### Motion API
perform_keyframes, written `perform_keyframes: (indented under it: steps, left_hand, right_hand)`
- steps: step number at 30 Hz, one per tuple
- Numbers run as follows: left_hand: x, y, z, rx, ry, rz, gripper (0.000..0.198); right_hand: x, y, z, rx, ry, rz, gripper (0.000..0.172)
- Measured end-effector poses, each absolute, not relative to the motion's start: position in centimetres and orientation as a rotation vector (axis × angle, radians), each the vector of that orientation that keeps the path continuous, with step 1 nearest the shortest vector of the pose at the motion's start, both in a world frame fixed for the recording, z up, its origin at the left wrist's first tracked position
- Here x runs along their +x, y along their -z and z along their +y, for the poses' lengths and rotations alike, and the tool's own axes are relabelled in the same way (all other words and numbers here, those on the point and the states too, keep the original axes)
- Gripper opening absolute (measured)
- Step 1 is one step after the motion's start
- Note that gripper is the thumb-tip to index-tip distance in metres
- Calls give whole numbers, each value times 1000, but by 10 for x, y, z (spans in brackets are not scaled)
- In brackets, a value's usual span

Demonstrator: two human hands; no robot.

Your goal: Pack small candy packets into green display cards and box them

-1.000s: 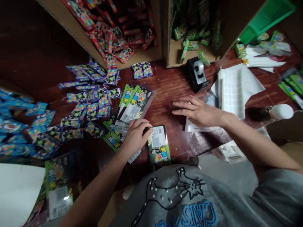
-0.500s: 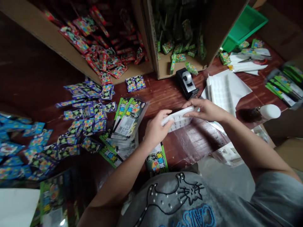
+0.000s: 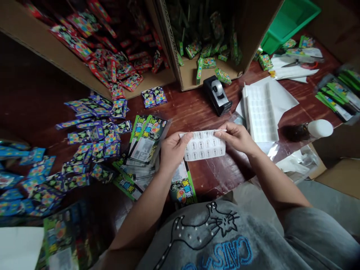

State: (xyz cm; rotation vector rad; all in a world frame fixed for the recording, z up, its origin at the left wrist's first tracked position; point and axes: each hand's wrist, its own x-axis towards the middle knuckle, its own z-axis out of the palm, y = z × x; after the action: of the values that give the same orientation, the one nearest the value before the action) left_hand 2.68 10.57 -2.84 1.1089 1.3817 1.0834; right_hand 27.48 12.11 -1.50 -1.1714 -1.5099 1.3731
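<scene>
White sticker sheet (image 3: 204,144), rows of round, apparently printed labels, pinched at its ends by left hand (image 3: 172,149) and right hand (image 3: 237,136).

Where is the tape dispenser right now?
In the head view, the black tape dispenser stands on the wooden table, right of centre, just before the cardboard box of green packets.

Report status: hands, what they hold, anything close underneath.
Left hand and right hand each pinch an end of the sticker sheet, held above the table. Green packet lies below the left hand. Tape dispenser stands beyond, apart.
</scene>
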Motion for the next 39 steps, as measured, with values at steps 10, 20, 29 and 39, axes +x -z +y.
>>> perform_keyframes:
  steps: [10,20,29,39]
  left_hand:
    - [20,38,107,1347,-1139,1582,42]
    - [32,40,122,1518,-979,1598,46]
    - [-58,37,75,1960,-643,1719,29]
    - [-82,7,41,1209,-851,1413,38]
  right_hand:
    - [296,2,144,-1143,-1426,-1725,54]
    - [296,-7,143,-1009,-877,-1967,32]
    - [288,-10,115,-1136,-1044,-1620,33]
    - [172,0,101,-814,-1561,-1799,86]
